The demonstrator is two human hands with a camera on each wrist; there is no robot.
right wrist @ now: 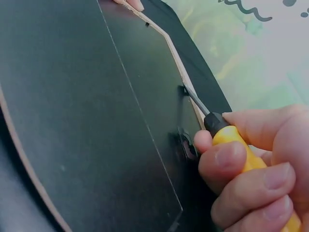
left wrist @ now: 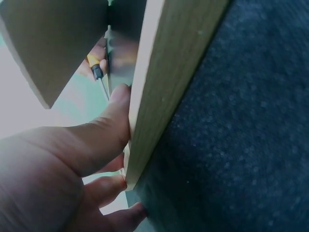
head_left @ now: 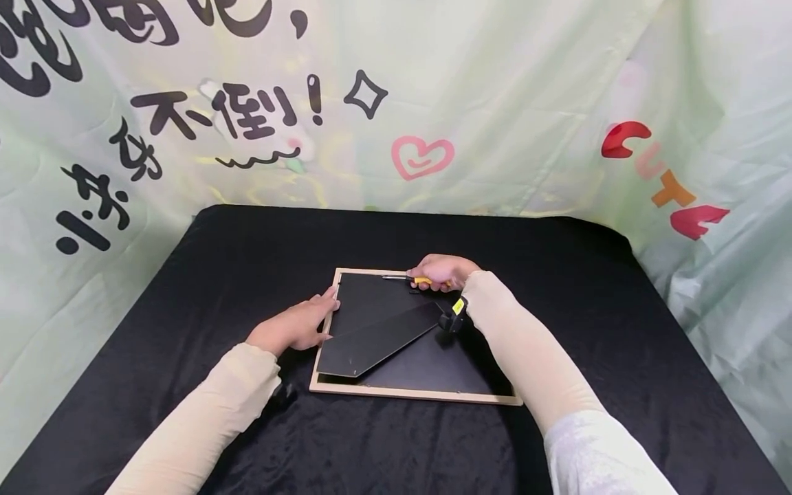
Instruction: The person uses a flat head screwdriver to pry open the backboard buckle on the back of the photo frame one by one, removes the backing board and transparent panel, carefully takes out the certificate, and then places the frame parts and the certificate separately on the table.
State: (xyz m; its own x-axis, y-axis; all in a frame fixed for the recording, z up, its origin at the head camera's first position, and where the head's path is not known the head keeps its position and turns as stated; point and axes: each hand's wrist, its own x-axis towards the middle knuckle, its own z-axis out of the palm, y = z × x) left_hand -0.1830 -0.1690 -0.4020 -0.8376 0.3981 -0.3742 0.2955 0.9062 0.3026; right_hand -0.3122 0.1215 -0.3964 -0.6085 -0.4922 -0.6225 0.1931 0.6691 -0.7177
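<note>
Right fingers curled round yellow screwdriver, tip at frame's far rim, left fingers uncurled, touching its left side

Up on the wearer's head, the widest view looks forward and down from well back, taking in the table and the curtain beyond. Now the left wrist, tight in, peering past the left hand along the frame's wooden edge. Over on the right wrist, close again, gazing across the backing beyond the right hand. Frame and screwdriver show in all three!
</note>
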